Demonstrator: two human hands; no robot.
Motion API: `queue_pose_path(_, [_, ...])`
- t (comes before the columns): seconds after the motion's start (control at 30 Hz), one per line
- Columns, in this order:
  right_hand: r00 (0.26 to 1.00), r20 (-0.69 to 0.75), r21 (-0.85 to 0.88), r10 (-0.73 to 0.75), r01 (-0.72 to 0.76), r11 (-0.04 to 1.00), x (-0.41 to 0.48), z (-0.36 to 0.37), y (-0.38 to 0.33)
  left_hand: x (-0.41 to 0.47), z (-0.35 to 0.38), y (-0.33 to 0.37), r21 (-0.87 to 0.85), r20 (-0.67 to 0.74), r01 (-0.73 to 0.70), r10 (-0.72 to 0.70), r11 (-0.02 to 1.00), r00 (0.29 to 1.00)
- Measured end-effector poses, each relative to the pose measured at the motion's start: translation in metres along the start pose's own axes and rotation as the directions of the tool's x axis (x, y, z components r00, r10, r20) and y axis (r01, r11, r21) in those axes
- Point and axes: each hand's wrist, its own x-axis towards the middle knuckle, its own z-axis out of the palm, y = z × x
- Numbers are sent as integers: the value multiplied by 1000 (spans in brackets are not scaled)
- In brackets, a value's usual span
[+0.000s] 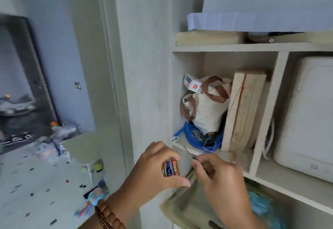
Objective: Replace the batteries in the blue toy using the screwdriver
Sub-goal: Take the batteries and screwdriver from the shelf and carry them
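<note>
My left hand (155,171) grips three batteries (170,166) upright between fingers and thumb, in front of a wooden shelf unit. Just to the right, my right hand (218,178) pinches a thin screwdriver (189,154); its metal tip points up and left toward the shelf edge. Both hands hover above an open beige fabric bin (185,205) in the lower compartment. I see no blue toy that I can tell apart; small toys on the floor at lower left are blurred.
The shelf compartment (198,149) above the hands holds a cream bag with brown straps (207,108), a small white box (194,84), a coiled blue cable (194,137) and wooden boards (243,110). A white appliance (306,113) fills the right compartment. Toys litter the floor (36,183).
</note>
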Motion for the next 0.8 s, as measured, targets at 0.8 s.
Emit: queue_pose_path(0.8, [883, 319, 295, -345, 254, 921, -17, 378, -338, -236, -353, -290, 276, -338, 577, -484, 769, 807])
